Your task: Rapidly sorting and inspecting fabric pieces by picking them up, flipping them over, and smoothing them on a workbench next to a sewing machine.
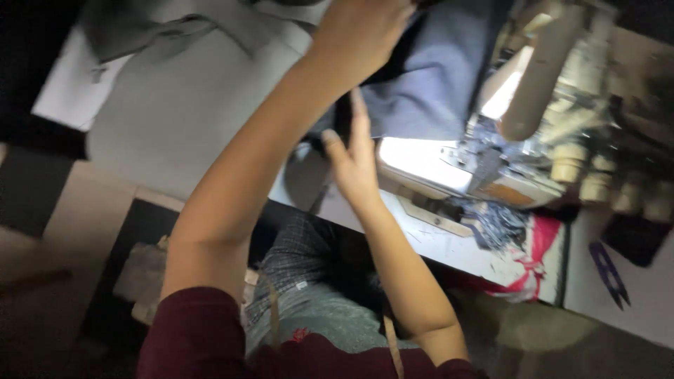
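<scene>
Left hand (361, 31) pressed flat on dark blue fabric (428, 77) lying on the bench (449, 245) beside the sewing machine (533, 105); right hand (354, 165) open, fingers edging the cloth — risking bunching, or fingertips straying near the lit needle area.

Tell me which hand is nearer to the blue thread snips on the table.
Right. The right hand is beside the sewing machine, apart from the blue thread snips. The left hand rests farther away on the dark blue fabric.
</scene>
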